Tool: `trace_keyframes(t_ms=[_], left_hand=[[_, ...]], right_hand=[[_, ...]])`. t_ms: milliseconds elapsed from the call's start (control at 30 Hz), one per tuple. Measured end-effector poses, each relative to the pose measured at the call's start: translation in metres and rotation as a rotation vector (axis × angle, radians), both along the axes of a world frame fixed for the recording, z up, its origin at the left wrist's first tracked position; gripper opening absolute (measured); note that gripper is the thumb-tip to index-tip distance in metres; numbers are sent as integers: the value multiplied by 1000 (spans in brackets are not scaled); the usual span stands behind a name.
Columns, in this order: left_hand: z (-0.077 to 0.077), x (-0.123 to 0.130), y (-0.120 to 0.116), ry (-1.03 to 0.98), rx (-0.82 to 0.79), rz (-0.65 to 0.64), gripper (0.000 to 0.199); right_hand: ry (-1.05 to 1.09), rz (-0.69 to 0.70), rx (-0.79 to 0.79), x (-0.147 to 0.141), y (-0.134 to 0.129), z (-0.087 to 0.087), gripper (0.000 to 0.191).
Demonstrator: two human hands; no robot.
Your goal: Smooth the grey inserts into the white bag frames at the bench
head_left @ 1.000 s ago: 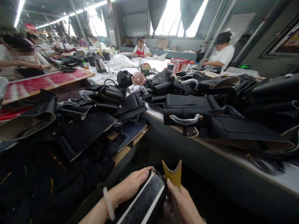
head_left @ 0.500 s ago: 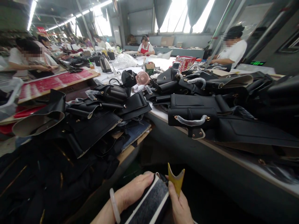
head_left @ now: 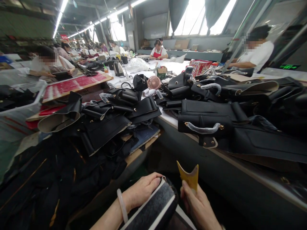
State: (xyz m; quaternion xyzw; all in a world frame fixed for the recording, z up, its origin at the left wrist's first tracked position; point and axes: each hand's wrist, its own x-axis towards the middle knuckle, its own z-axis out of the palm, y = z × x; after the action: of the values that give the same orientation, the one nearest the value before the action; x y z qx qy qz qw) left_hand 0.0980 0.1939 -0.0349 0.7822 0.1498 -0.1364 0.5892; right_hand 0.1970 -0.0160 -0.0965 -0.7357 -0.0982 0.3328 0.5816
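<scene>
At the bottom centre, a black piece [head_left: 153, 206] with pale edge strips slants up from the lower frame edge. My left hand [head_left: 141, 190], with a pale bangle on its wrist, is closed on the piece's upper left edge. To the right, my right hand [head_left: 198, 204] pinches a yellow tool [head_left: 190, 176] with a curved notch at its top. A gap separates the right hand's fingers from the black piece. The lower end of the piece is cut off by the frame.
Black bag parts [head_left: 203, 124] with wrapped handles cover the table on the right. More black parts [head_left: 105, 131] are heaped on the left, above dark fabric [head_left: 59, 169] with gold zips. A pink fan [head_left: 153, 83] stands mid-table. Several people sit farther back.
My right hand has moved right with the yellow tool, away from the black piece. My left hand still holds the piece. The view has turned slightly left.
</scene>
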Motion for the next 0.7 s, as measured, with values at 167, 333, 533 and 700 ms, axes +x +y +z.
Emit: trace_keyframes(t_ms=[167, 333, 533, 700], left_hand=[[2, 2, -1, 0, 28, -15, 43], [2, 2, -2, -16, 75, -63, 47], [-1, 0, 0, -96, 111, -188, 45], [2, 0, 0, -51, 49, -101, 47]], right_hand=[[25, 160, 12, 17, 26, 5, 49], [-43, 251, 14, 11, 31, 22, 47], [217, 232, -58, 18, 35, -11, 67], [366, 359, -129, 27, 70, -57, 59]])
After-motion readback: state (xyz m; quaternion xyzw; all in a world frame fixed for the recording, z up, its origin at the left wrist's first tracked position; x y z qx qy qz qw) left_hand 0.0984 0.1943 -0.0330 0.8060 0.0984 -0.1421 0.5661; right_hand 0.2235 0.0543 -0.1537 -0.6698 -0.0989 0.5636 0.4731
